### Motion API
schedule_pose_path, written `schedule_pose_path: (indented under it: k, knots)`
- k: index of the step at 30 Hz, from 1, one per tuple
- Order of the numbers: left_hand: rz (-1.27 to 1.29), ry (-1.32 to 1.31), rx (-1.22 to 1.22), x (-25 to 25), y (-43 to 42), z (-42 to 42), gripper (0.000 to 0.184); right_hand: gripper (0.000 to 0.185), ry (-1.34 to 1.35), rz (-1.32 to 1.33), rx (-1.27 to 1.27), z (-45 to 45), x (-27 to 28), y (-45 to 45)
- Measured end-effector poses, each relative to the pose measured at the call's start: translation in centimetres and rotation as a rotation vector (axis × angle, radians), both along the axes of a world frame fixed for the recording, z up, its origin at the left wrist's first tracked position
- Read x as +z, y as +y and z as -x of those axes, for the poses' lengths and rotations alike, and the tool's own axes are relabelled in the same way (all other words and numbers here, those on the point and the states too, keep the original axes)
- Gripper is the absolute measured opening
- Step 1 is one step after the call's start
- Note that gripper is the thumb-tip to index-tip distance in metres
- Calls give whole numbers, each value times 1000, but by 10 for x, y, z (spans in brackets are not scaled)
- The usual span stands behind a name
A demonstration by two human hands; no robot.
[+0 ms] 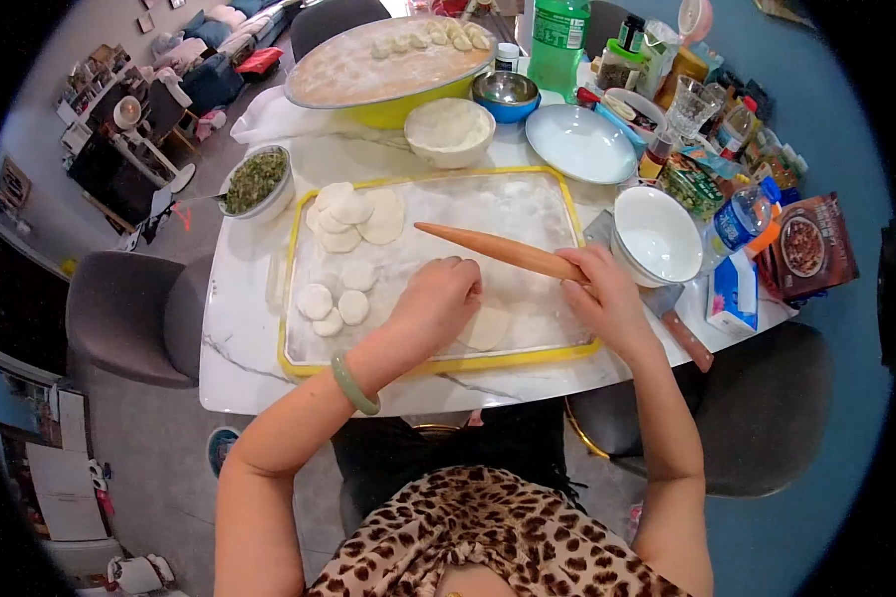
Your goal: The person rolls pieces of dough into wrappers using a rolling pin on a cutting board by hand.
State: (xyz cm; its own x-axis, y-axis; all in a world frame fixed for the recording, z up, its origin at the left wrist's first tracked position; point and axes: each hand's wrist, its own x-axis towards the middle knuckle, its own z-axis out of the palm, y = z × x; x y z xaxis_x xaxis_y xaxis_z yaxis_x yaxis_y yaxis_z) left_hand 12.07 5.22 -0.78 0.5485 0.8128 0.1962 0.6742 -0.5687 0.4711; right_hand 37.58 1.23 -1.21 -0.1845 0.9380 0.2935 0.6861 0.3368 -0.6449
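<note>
My right hand [607,301] is wrapped round the thick end of a tapered wooden rolling pin [498,249], which points left, raised over the board. My left hand [436,301] is closed, its fingers curled at the edge of a flat round dough wrapper [486,327]; the fingertips are partly hidden. Both hands are over a floured board with a yellow rim [438,365]. Rolled wrappers [380,216] overlap in a pile at the board's upper left. Several small flattened dough discs [315,300] lie below them, left of my left hand.
A bowl of chopped green filling [256,183] stands left of the board. Behind are a large floured tray [388,75] bearing dumplings, a flour bowl [450,131] and a pale plate [580,145]. At right are a white bowl [657,237], a wooden-handled knife [686,338] and several bottles.
</note>
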Motion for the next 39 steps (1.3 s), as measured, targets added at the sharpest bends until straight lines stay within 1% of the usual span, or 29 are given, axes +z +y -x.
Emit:
schedule_pose_path:
  k: [2,7,8,10,13,17,19,23,25,26,28,29,31,32,33,35,38,39]
  knots:
    - [21,-23,16,0,1,2,9,34,103,-17,-25,1,0,-4]
    - [153,74,-42,5,11,5,10,34,54,-42,-26,-5,-6,-4]
    - [151,79,-35,4,10,5,10,33,46,-33,-36,-4,-7,-5]
    - [9,66,-70,1,6,5,10,33,68,-34,-35,-5,-13,-6]
    - [-14,0,-89,0,1,5,10,33,100,-14,-40,-5,-18,-5]
    - [3,15,-9,2,-1,3,10,34,93,-13,-55,-4,-20,-5]
    - [152,63,60,8,1,4,7,34,118,-7,-52,-2,-20,-6]
    - [118,99,-7,5,5,7,8,34,129,-44,-45,-3,-27,-5]
    - [25,71,-59,6,4,7,10,34,149,-23,-50,-3,-26,-6]
    - [24,71,-54,8,2,7,10,34,169,-3,-51,-2,-25,-6]
    - [235,-54,-21,18,-5,5,11,34,163,-12,-56,-2,-27,-4]
    - [228,-54,-5,16,-5,5,11,34,158,-19,-67,-2,-28,-3]
    - [292,-144,-2,5,-1,3,12,34,163,-8,-61,1,-25,-4]
    - [284,-145,12,-1,0,1,12,34,165,9,-75,0,-24,-4]
    - [236,-146,-2,-7,0,-3,12,34,173,-68,-51,-2,-34,0]
    - [143,-193,-55,-18,-2,-2,13,35,178,-30,-62,0,-31,-2]
    - [181,-223,-7,-5,7,7,14,35,176,17,-87,2,-27,-3]
    - [133,-281,-6,-2,19,17,14,34,172,28,-93,2,-27,-3]
